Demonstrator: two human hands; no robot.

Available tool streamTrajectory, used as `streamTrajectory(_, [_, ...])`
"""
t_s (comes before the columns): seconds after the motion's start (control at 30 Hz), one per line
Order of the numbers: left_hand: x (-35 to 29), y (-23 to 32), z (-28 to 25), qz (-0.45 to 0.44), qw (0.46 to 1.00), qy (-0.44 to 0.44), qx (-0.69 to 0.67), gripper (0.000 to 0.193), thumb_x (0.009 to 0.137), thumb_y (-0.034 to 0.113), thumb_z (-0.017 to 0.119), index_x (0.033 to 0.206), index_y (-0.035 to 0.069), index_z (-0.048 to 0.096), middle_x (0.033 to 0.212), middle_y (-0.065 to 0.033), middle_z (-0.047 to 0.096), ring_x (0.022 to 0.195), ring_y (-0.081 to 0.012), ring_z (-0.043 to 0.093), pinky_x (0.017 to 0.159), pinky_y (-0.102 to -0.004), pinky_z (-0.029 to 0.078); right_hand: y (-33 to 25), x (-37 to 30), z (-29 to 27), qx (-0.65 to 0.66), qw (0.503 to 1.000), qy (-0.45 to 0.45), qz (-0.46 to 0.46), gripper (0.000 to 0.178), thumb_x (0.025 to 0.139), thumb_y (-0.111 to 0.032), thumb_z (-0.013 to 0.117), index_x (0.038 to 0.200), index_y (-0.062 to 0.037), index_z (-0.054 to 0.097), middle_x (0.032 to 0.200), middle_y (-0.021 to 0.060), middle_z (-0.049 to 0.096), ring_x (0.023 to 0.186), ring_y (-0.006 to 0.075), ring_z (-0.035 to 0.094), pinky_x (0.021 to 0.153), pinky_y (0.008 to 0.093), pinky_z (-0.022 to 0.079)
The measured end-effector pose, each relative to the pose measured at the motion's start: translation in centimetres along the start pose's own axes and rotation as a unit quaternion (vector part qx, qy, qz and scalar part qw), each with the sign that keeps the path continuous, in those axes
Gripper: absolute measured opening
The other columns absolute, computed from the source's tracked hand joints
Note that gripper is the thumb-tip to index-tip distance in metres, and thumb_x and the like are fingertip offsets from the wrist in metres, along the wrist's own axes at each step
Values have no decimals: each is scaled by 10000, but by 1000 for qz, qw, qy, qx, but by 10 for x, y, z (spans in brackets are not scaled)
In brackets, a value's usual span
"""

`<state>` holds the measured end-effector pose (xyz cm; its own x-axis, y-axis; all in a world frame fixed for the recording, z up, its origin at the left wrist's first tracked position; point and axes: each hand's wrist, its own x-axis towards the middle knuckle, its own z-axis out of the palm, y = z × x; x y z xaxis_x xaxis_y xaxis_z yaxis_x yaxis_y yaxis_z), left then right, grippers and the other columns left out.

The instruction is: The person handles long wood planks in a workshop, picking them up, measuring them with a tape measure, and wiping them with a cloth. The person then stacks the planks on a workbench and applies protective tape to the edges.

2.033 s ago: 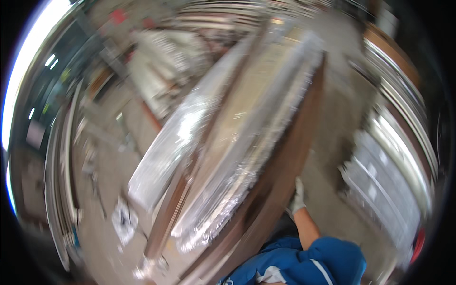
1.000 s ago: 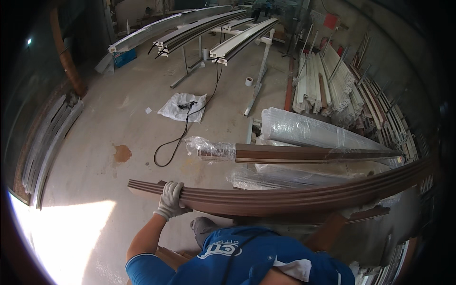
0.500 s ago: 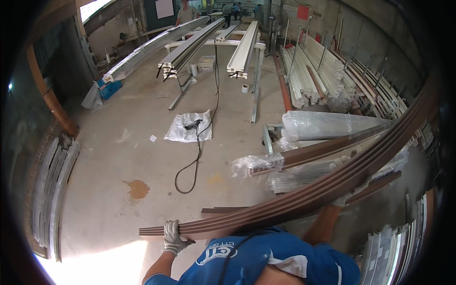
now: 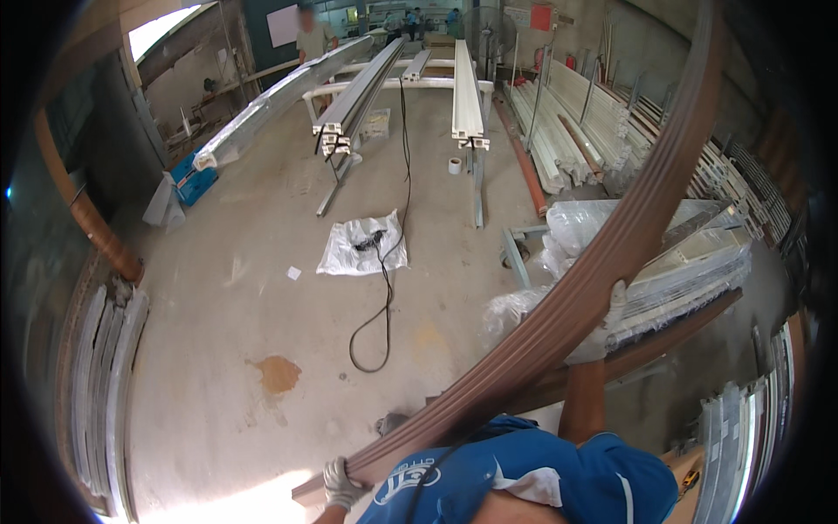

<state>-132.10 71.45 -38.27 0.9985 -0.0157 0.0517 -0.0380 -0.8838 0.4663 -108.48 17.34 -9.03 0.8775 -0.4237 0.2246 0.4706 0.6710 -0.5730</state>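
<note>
Left hand [image 4: 343, 484], gloved in white, is closing its fingers over the edge of a brown ribbed profile [image 4: 576, 293] near its lower end. Right hand [image 4: 601, 334], also gloved, is holding the same piece farther up, along its right-hand edge. Profile is slanting across the front of the body, from lower centre toward upper right, and is partly covering plastic-wrapped bundles [image 4: 690, 293]. Writing: white lettering with a logo is showing on the blue shirt [image 4: 541, 454]; a red sheet [image 4: 541, 17] is hanging on the far wall, any print on it being too small to read. White sheeting [image 4: 345, 253] is lying on the floor [image 4: 218, 314], with a black cord [image 4: 387, 297] trailing across it. Pale profiles [image 4: 469, 92] are resting on a stand beyond.
</note>
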Motion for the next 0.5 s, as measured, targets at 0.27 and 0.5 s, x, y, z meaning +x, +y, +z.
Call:
streamTrajectory(0.27, [70, -162, -67, -65, 995, -46, 57, 873, 502, 338, 938, 1208, 26, 530, 1045, -146, 627, 1008, -346, 600, 938, -486, 474, 205, -13, 132, 25, 996, 54, 69, 591, 922, -387, 705, 1381, -61, 526, 1212, 114, 659, 1059, 259, 677, 920, 437, 579])
streamTrajectory(0.5, [187, -213, -132, -68, 995, -78, 0, 854, 516, 334, 938, 1205, 22, 542, 1043, -142, 638, 1003, -333, 610, 935, -476, 480, 328, -18, 211, 42, 977, 38, 206, 572, 896, -444, 721, 1296, -59, 583, 1141, 119, 679, 1017, 265, 686, 901, 448, 579])
